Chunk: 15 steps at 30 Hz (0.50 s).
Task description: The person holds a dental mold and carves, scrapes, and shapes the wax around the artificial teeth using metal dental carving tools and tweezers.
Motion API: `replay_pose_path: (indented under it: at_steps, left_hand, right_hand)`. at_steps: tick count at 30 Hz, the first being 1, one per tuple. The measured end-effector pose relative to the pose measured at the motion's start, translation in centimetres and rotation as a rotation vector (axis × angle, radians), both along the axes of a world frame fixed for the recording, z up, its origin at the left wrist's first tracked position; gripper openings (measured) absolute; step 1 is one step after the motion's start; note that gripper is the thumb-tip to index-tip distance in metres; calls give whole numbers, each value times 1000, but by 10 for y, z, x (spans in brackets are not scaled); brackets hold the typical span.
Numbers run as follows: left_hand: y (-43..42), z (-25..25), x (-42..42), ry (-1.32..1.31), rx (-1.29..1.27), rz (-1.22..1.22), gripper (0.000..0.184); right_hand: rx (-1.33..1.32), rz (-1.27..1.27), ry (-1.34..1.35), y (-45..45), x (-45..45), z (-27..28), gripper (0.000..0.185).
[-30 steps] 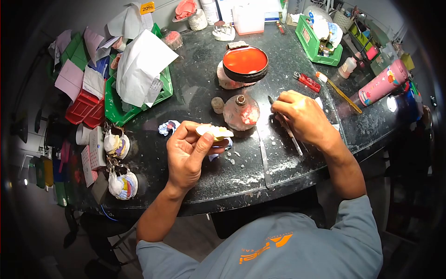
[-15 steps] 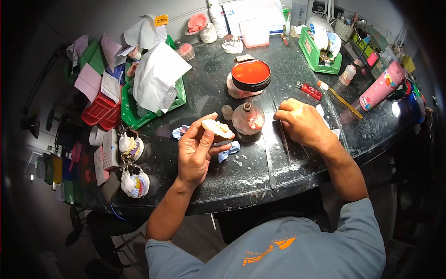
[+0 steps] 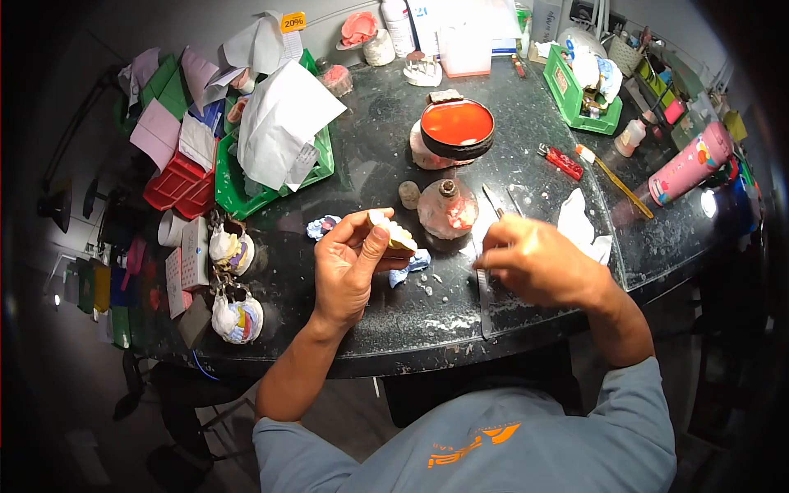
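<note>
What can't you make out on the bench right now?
- Head view: motion blur hides whether the right hand grips anything.
- Head view: the left hand covers part of the pale piece.
- Head view: white paper hides most of the green bin's contents.

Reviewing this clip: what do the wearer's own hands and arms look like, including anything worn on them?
Both hands, the left and the right, look bare, with no gloves, rings or watch visible. The forearms are uncovered too. The upper arms are in short, plain grey-blue sleeves, part of a shirt with orange lettering and a logo.
</note>
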<state>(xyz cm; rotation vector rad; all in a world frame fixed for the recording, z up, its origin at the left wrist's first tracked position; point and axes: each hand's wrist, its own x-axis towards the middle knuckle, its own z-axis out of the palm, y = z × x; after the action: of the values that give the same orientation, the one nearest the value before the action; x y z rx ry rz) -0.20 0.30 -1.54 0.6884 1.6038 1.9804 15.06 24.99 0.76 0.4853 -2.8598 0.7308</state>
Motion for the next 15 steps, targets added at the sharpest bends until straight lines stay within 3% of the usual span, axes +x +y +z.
replay_pose_path:
  at_steps: [2, 7, 15]
  left_hand:
    - [0, 1, 0, 10, 2, 9, 37]
    - [2, 2, 1, 39, 4, 32, 38]
    - [2, 1, 0, 37, -10, 16, 37]
  right_hand:
    - [-24, 40, -147, -12, 4, 0, 26]
    - [40, 80, -71, -20, 3, 0, 9]
    - [84, 135, -29, -16, 2, -5, 17]
